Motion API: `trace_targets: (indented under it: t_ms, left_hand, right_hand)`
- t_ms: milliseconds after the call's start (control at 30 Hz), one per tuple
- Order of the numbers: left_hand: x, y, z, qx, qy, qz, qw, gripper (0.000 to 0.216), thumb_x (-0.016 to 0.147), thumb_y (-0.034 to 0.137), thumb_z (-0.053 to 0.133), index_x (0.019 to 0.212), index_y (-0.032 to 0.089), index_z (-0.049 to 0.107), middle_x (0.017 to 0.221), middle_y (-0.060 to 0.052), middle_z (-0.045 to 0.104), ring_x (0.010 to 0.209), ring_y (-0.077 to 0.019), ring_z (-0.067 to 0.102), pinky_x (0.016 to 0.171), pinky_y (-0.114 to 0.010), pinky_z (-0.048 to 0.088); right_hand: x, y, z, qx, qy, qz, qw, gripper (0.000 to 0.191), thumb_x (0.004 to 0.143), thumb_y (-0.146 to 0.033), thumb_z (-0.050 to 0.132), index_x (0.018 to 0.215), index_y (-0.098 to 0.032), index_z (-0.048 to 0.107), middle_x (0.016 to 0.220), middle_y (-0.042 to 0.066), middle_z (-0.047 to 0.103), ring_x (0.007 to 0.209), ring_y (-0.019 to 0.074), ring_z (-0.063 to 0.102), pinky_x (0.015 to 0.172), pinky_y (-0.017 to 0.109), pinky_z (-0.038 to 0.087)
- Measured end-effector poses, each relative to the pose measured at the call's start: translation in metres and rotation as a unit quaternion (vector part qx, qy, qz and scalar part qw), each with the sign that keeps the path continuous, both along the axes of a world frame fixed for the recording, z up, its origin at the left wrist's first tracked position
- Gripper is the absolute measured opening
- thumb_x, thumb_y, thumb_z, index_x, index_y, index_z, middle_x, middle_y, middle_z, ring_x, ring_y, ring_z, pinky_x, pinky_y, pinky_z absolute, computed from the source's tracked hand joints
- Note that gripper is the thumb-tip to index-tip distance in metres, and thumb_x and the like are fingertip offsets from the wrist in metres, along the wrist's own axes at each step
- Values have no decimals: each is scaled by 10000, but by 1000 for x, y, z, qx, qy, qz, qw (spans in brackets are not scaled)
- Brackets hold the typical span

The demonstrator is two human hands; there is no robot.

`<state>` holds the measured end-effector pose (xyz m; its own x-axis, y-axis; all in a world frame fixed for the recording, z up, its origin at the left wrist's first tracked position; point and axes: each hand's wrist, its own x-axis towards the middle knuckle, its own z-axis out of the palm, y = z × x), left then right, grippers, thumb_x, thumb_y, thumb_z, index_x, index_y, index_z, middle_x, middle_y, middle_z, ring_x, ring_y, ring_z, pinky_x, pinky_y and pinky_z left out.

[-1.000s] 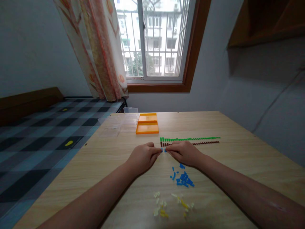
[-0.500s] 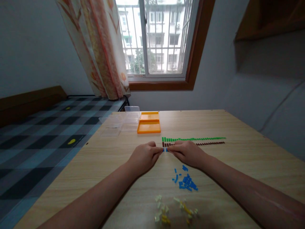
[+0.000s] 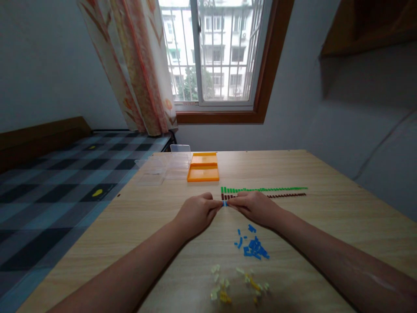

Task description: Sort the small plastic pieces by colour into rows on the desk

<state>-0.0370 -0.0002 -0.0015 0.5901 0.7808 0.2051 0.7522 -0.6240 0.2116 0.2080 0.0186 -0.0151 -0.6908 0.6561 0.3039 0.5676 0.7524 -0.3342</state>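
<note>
My left hand (image 3: 197, 213) and my right hand (image 3: 256, 208) meet fingertip to fingertip on the wooden table (image 3: 156, 226), both pinched on small blue pieces (image 3: 225, 203) between them. Just behind the fingers lie a row of green pieces (image 3: 263, 189) and a row of dark brown pieces (image 3: 286, 195), both running to the right. A loose heap of blue pieces (image 3: 253, 248) sits close in front of my right wrist. Pale and yellow pieces (image 3: 237, 284) are scattered nearer to me.
An orange tray (image 3: 202, 169) and clear plastic lids (image 3: 163, 169) lie at the table's far left. A bed with a checked cover (image 3: 65, 182) stands left of the table. A window and a curtain (image 3: 140, 65) are behind.
My hands stay pinched together in the same place; the view has shifted slightly and the fingertips have closed in a little on the blue pieces.
</note>
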Motion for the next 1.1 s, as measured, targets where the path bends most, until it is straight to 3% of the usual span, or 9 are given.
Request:
trace_targets:
  t_ms: [400,1100]
  left_hand:
    - [0,-1,0,4,2,2,1000,298,1001,315,490,1108,316,767,844,-29,647,726,-166,623,641,-261,422]
    - [1,-1,-1,22,-6,4,1000,309,1007,340,480,1150,316,753,862,-28,661,737,-171,636,645,-271,435]
  right_hand:
    - [-3,-5,-6,25,-4,-38,999,257,1003,-261,531,1123,-279,757,956,50,739,831,176,684,720,252,455]
    - [-3,-5,-6,38,16,-29,999,266,1004,-254,518,1128,-266,752,975,51,748,867,183,698,739,256,474]
